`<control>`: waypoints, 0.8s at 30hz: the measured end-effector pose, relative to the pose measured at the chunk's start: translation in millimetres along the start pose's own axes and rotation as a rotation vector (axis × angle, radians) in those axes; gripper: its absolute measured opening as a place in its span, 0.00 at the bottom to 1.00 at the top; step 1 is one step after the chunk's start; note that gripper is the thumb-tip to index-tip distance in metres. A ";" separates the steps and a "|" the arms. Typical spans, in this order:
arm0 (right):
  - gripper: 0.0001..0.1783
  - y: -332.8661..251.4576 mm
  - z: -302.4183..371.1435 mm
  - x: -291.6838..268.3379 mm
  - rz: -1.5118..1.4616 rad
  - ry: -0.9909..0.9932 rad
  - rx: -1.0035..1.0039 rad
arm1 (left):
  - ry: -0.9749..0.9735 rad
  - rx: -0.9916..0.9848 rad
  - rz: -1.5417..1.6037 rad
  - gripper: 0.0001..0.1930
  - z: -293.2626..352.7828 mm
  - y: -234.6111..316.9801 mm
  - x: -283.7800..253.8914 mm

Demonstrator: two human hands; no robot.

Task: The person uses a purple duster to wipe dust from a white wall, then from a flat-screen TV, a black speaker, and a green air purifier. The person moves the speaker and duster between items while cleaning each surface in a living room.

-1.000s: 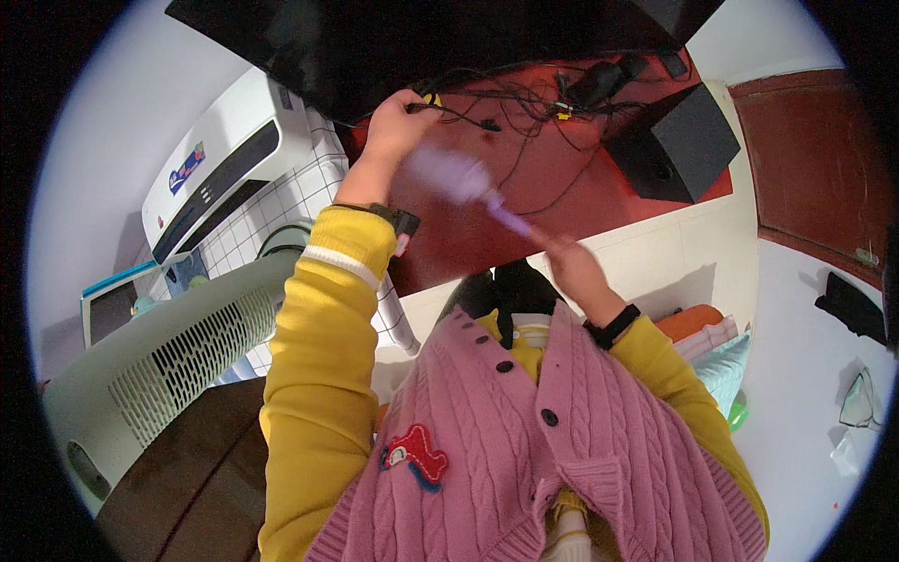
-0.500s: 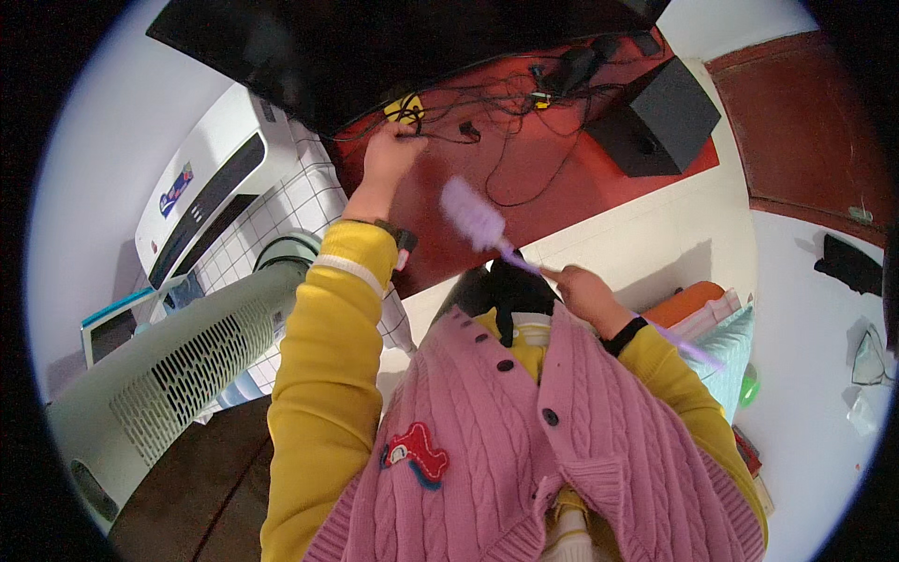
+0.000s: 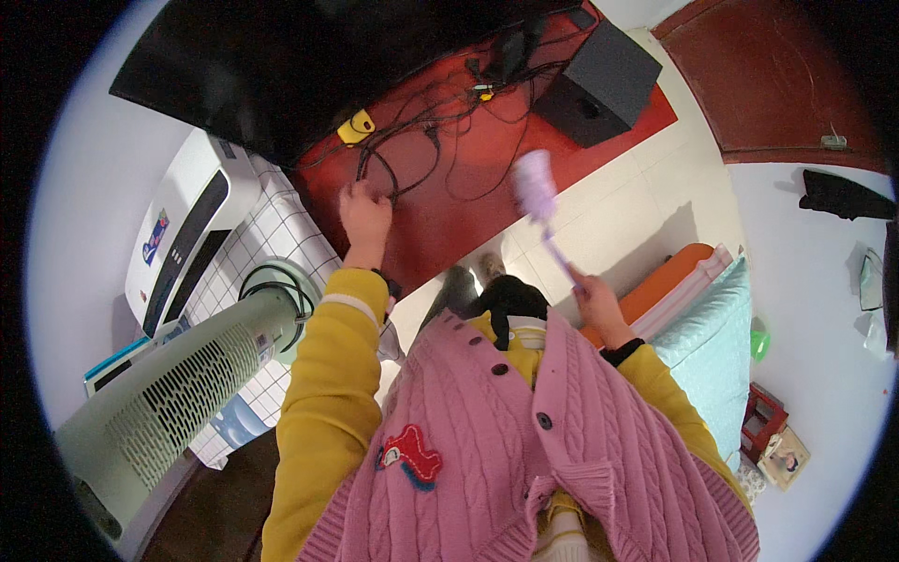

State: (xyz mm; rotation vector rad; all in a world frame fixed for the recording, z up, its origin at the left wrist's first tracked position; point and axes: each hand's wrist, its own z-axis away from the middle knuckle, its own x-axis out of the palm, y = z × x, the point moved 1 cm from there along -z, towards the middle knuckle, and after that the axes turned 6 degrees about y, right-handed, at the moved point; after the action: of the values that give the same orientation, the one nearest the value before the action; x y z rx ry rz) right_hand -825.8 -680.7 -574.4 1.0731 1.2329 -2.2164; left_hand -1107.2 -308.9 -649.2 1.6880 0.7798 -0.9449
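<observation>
My left hand [image 3: 365,220] is closed on a loop of black cable [image 3: 382,161] at the near left part of the red tabletop [image 3: 435,220]. The cable's far side runs into a tangle of cords below the large black screen [image 3: 281,75]. A small yellow block [image 3: 356,127] lies just beyond that hand, among the cords. My right hand [image 3: 599,304] grips the thin handle of a purple fluffy duster [image 3: 536,185]. The duster is held up at the table's near edge, its head blurred by motion.
A black speaker box [image 3: 599,84] stands at the table's far right. To the left are a white printer [image 3: 192,220] on a checked cloth and a pale green tower-shaped appliance [image 3: 187,403]. On the right sits an orange cushion [image 3: 660,286] beside a light blue cover [image 3: 707,342].
My left hand has drawn back from the yellow block with the cable, which now bends in a loop. The duster has swung up and right, away from the tabletop. The view has shifted.
</observation>
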 end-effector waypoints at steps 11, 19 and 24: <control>0.28 36.5 -7.5 -2.2 0.055 0.063 0.000 | -0.481 -0.051 0.035 0.28 79.4 79.9 29.2; 0.28 54.9 -15.7 0.3 0.022 0.086 -0.070 | -0.530 -0.027 0.008 0.32 109.5 103.0 28.3; 0.29 59.3 -26.6 -4.3 0.119 0.022 -0.225 | -0.640 -0.135 -0.013 0.33 120.1 112.0 21.4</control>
State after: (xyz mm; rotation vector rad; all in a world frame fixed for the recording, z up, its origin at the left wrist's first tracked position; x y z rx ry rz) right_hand -773.5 -690.5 -612.0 1.0544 1.3534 -1.9295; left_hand -1028.6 -454.4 -639.7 1.1567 0.4089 -1.3142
